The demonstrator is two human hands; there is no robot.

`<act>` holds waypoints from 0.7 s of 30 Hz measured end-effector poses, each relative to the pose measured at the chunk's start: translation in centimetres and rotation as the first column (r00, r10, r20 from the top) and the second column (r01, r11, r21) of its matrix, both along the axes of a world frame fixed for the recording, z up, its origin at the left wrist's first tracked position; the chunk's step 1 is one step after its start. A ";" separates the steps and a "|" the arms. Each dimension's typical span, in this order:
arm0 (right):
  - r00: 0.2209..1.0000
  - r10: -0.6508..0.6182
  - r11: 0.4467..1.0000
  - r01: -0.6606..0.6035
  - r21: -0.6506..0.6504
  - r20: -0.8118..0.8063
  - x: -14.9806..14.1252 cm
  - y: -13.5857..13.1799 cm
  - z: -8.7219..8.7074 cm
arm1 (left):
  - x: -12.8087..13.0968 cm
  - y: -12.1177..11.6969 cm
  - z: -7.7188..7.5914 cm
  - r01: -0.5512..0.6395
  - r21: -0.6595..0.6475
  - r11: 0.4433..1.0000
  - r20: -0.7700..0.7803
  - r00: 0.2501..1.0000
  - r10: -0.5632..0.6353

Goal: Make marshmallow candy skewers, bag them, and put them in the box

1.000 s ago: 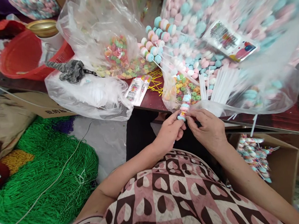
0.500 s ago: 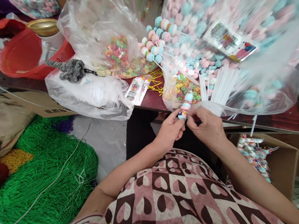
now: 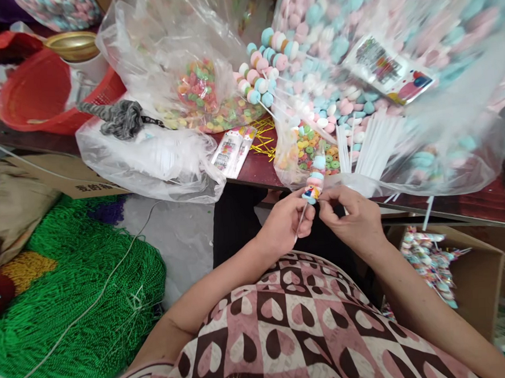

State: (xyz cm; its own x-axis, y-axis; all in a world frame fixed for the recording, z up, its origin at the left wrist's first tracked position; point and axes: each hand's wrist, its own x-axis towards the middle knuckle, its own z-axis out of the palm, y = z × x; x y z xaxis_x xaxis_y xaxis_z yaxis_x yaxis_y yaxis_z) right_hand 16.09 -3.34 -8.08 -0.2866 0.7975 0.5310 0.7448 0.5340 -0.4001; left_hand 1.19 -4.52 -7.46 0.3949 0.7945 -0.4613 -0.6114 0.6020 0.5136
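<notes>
My left hand (image 3: 285, 224) pinches the white stick of a candy skewer (image 3: 314, 182) that carries several pastel candies. My right hand (image 3: 354, 221) is closed with its fingertips on the lowest candy of that skewer. Both hands hover at the near edge of the dark red table (image 3: 260, 168). Just behind them lies a small bag of coloured ring candies (image 3: 314, 148) and a bunch of white sticks (image 3: 375, 141). Finished skewers (image 3: 262, 68) lie farther back.
A huge clear bag of pink and blue candies (image 3: 381, 50) fills the right. Another bag of ring candies (image 3: 199, 95), printed labels (image 3: 233, 147), gold twist ties (image 3: 264, 140) and a red basket (image 3: 45, 93) sit on the table. Green netting (image 3: 79, 291) lies left; a carton of wrapped skewers (image 3: 432, 263) right.
The skewer has slid up a little in my left hand, baring more stick below the candies. My right fingertips shifted to the bottom candy.
</notes>
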 end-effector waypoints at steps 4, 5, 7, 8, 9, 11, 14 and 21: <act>0.994 -0.076 0.992 0.068 -0.105 -0.079 0.0 -0.2 -0.2 | -0.5 0.3 -0.4 0.094 -0.062 0.994 0.155 0.984 -0.084; 0.993 -0.076 0.990 0.064 -0.125 -0.093 0.0 -0.2 -0.2 | -0.5 0.3 -0.5 0.111 -0.058 0.992 0.166 0.981 -0.100; 0.992 -0.059 0.988 0.042 -0.152 -0.109 0.1 -0.3 -0.1 | -0.5 0.2 -0.8 0.110 -0.024 0.994 0.168 0.980 -0.105; 0.993 -0.039 0.988 0.021 -0.154 -0.112 0.1 -0.3 0.0 | -0.4 0.1 -0.8 0.097 -0.003 0.995 0.156 0.983 -0.095; 0.993 -0.017 0.989 -0.001 -0.151 -0.116 0.2 -0.4 0.1 | -0.3 0.0 -0.8 0.080 0.014 0.997 0.138 0.987 -0.081; 0.991 0.007 0.989 -0.027 -0.146 -0.135 0.3 -0.4 0.5 | -0.1 -0.1 -0.7 0.039 0.033 0.999 0.084 0.996 -0.042; 0.988 -0.021 0.985 -0.006 -0.170 -0.156 0.2 -0.4 0.8 | 0.1 -0.3 -0.2 -0.025 0.034 0.999 -0.015 1.000 0.025; 1.000 0.001 1.000 -0.001 -0.010 0.018 -0.2 -0.1 0.4 | 0.5 -0.5 0.1 -0.046 0.097 0.994 -0.203 0.977 0.064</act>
State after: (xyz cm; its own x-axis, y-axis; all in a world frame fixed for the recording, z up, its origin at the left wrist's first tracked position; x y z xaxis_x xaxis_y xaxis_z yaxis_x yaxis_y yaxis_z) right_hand 15.90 -3.42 -7.67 -0.2970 0.8023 0.5177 0.7512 0.5311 -0.3921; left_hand 1.68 -5.05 -7.33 0.2538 0.8548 -0.4527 -0.5182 0.5154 0.6826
